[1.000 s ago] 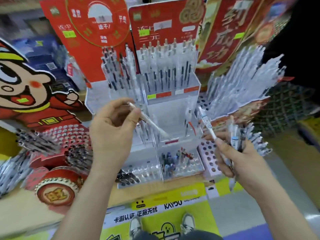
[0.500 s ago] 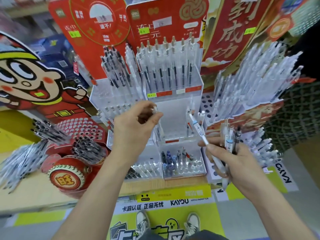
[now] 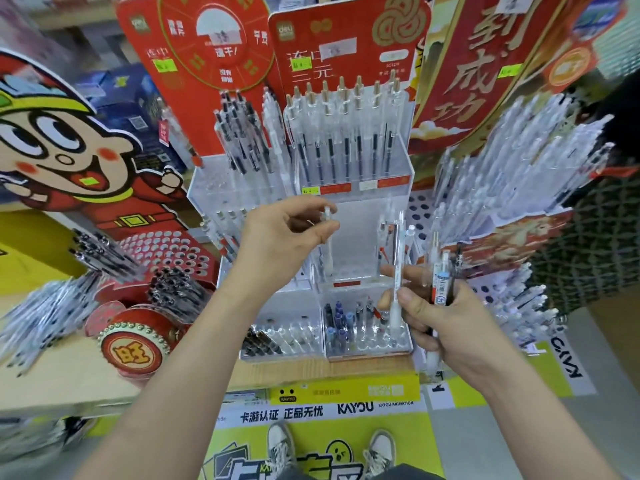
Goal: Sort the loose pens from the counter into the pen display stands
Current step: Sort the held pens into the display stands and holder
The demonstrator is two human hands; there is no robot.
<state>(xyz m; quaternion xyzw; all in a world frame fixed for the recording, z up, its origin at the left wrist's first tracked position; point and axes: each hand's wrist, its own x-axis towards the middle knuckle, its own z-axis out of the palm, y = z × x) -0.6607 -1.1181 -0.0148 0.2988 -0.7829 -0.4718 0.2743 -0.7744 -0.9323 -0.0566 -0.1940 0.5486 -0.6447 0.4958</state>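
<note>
Head view: left hand [image 3: 284,240] pinches a clear pen [image 3: 328,247] by its top, upright at the middle tier of the clear stand [image 3: 360,230]. Best lowered straight into a free hole. Right hand [image 3: 446,323] grips the spare pens [image 3: 441,271], fingers curled round them.

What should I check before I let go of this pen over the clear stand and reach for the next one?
1. Grip: left hand pinches the clear pen near its top: ok.
2. Alignment: clear pen hangs roughly upright at the middle tier of the clear stand: ok.
3. Tip seated in a hole: cannot tell; the see-through barrel blends into the stand.
4. Spare stock: right hand curls round the bundle of pens: ok.
5. Next pen: white pen raised between thumb and fingers: ok.
</note>
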